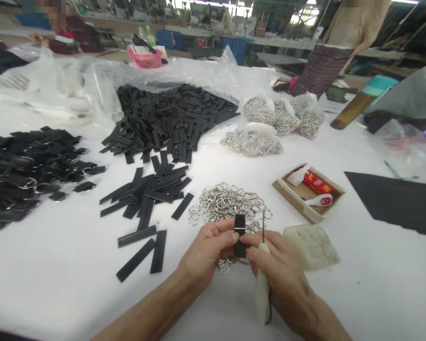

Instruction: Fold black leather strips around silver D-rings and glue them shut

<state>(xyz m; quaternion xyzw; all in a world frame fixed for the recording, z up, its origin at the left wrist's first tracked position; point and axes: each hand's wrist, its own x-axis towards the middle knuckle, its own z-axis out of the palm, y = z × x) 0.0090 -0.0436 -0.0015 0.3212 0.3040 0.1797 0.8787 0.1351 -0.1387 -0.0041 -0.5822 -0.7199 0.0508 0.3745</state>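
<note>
My left hand pinches a short black strip, held upright, with a metal ring across its upper part. The fingertips of my right hand touch the strip's right edge. That same hand is wrapped round a white-handled awl, its thin metal shaft pointing up and away. Just beyond and below my fingers lies a pile of silver D-shaped rings. Loose black strips are scattered to the left of it.
Behind is a large heap of black strips; at left, a heap of strips with rings. Bagged rings lie at the back. To the right are a cardboard tray, a pale wax-like block, black sheet and bottle. People stand beyond.
</note>
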